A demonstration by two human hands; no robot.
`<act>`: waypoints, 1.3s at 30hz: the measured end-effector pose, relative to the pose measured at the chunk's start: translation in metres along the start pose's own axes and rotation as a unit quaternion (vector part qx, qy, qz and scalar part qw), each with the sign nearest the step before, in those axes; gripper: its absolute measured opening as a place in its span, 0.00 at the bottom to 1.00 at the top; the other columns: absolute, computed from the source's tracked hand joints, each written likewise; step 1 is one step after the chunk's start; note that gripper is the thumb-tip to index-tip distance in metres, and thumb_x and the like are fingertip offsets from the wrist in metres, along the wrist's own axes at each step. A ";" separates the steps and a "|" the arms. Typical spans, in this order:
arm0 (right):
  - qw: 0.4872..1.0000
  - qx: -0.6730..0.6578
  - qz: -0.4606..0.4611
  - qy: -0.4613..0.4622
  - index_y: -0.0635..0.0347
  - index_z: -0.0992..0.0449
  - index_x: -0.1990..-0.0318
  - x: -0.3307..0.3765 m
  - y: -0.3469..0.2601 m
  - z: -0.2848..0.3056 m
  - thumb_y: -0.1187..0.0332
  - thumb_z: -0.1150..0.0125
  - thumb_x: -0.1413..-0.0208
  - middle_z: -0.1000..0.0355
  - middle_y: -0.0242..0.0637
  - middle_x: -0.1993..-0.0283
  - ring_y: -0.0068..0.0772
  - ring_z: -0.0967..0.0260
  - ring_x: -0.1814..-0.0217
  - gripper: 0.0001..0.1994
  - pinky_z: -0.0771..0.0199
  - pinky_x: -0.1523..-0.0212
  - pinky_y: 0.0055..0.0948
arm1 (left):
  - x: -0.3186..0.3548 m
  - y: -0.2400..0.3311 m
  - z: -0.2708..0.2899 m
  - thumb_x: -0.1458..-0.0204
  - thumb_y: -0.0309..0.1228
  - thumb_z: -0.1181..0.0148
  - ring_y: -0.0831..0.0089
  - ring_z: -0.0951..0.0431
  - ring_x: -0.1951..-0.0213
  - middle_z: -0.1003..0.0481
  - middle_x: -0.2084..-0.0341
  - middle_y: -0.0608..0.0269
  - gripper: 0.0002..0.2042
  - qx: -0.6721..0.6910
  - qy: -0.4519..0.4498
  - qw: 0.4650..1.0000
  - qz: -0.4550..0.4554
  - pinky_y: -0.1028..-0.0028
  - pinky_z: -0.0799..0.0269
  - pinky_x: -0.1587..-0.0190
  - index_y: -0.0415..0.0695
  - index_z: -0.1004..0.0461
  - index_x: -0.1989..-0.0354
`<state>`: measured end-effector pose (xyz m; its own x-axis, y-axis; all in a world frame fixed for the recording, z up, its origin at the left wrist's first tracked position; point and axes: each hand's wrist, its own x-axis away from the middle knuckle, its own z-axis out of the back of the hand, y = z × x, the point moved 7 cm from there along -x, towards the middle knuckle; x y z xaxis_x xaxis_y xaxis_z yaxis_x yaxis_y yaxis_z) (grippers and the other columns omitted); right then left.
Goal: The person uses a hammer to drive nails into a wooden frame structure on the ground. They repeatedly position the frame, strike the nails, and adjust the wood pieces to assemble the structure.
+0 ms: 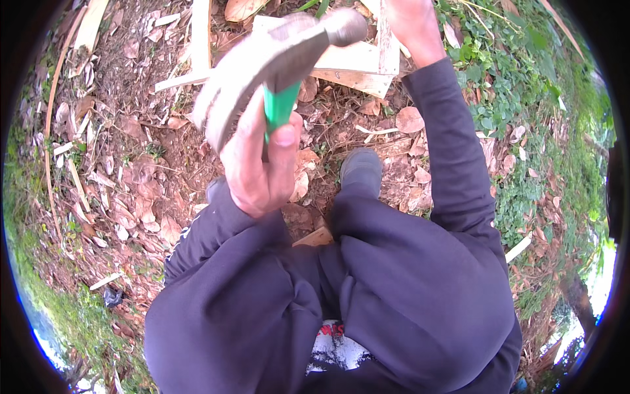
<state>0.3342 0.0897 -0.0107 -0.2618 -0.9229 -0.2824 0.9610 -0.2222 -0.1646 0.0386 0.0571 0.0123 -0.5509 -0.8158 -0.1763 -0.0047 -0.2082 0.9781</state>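
Raised before me, my left hand (259, 157) is closed round the green handle of a claw hammer (262, 62). The hammer's metal head is slightly blurred, with its round striking face at the upper right and its claw at the lower left. Beyond it, a piece of pale wooden framing (348, 58) lies on the ground, partly hidden by the hammer. My right hand (415, 26) reaches to the upper edge beside the wood's right end. Its fingers are cut off by the picture's edge, so their grip does not show.
Dry leaves and bare soil (157, 151) cover the ground, with wood offcuts (79, 180) scattered at the left. Green plants (512, 85) grow at the right. My bent knees and a dark shoe (361, 169) are below the hammer. A small wood block (315, 237) lies between my legs.
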 end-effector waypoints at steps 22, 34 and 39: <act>0.997 0.014 0.041 0.058 0.69 0.31 0.46 0.004 -0.007 0.003 0.75 0.44 0.47 0.29 0.59 0.54 0.65 0.30 0.51 0.19 0.27 0.51 0.53 | -0.023 0.004 -0.020 0.35 0.26 0.48 0.69 0.20 0.74 0.21 0.71 0.50 0.21 -0.037 -0.126 0.990 0.058 0.69 0.23 0.68 0.33 0.36 0.35; 0.995 -0.035 0.041 0.079 0.69 0.31 0.46 0.000 -0.010 0.010 0.77 0.47 0.47 0.28 0.60 0.58 0.65 0.28 0.55 0.19 0.26 0.55 0.52 | -0.058 0.044 -0.003 0.32 0.29 0.50 0.86 0.35 0.77 0.28 0.74 0.66 0.22 -0.115 -0.103 0.986 0.065 0.84 0.39 0.75 0.36 0.37 0.32; 0.997 -0.051 0.017 0.058 0.68 0.31 0.45 -0.001 -0.014 0.018 0.76 0.44 0.48 0.27 0.60 0.60 0.65 0.28 0.57 0.20 0.25 0.58 0.53 | -0.062 0.050 -0.016 0.35 0.29 0.46 0.65 0.22 0.72 0.23 0.73 0.52 0.20 -0.172 -0.160 0.972 0.018 0.68 0.27 0.67 0.35 0.33 0.36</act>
<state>0.3224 0.0879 0.0087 -0.2445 -0.8850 -0.3962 0.9566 -0.1534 -0.2476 0.0860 0.0889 0.0700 -0.7771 -0.6277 -0.0461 0.2678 -0.3960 0.8784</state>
